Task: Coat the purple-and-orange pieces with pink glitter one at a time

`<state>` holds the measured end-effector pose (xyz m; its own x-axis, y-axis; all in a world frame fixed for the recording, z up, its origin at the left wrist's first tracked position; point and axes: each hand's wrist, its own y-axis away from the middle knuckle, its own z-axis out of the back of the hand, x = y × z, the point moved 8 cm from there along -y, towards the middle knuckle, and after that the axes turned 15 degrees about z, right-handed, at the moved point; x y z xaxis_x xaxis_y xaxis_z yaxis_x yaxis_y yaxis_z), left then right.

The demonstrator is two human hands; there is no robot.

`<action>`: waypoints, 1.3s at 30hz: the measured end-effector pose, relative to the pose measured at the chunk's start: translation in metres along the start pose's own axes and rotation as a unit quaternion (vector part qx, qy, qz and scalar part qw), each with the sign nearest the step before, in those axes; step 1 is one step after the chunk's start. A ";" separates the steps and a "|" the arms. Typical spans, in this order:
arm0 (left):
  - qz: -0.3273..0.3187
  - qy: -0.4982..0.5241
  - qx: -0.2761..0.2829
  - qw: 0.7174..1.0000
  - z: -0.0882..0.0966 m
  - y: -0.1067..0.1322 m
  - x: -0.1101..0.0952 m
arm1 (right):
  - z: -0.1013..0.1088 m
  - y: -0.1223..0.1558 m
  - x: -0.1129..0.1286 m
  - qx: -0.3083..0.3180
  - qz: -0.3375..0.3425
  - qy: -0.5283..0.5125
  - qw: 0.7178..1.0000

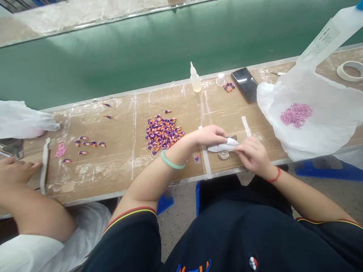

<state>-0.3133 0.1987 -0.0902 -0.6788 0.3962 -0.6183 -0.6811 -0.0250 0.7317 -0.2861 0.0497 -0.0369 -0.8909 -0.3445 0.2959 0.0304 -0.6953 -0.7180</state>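
From the head camera, both hands are meeting at the near edge of a tape-covered cardboard bench (119,151). The left hand (211,135) and the right hand (253,156) are pinching a white strip (225,145) between them, fingers closed on it from either side. The strip is lying with its long axis roughly left to right, its narrower end pointing left and a darker tip showing at the upper right; it looks like thin, flexible paper or film. It is hovering just above a small round metal disc (224,155) sitting on the bench.

No writing is legible: a clear bottle (329,36) at top right is carrying a printed label too faint to read, and a badge on the dark shirt is too small.

A jade-green bangle (171,161) is circling the left wrist and a red cord (274,176) the right. Left of the hands, a pile (163,132) of small purple-and-orange cone-like pieces is lying loose, with strays further left. Behind are standing a nozzle-tipped glue bottle (195,79) and a dark glossy phone (245,84). A crinkled white bag (309,113) is showing pink granules (296,114), with a tape roll (351,70) beyond. At far left, another person's hand (15,172) is resting by a white strip.
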 end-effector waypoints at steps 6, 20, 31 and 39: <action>-0.009 -0.002 0.000 1.000 0.000 -0.001 -0.001 | -0.003 0.003 -0.003 0.002 -0.012 -0.003 1.000; -0.009 -0.003 -0.011 1.000 0.001 -0.005 0.004 | -0.002 0.003 -0.009 -0.015 -0.046 -0.025 0.999; -0.007 -0.004 -0.008 1.000 0.001 -0.004 0.004 | -0.002 0.002 -0.011 0.000 -0.049 -0.044 0.998; -0.011 0.000 -0.005 1.000 0.000 -0.003 0.002 | -0.005 0.001 -0.012 -0.002 -0.051 -0.028 0.998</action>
<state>-0.3128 0.1998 -0.0937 -0.6637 0.3975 -0.6336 -0.6982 -0.0252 0.7155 -0.2782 0.0563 -0.0443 -0.8624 -0.3076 0.4021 -0.0604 -0.7261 -0.6850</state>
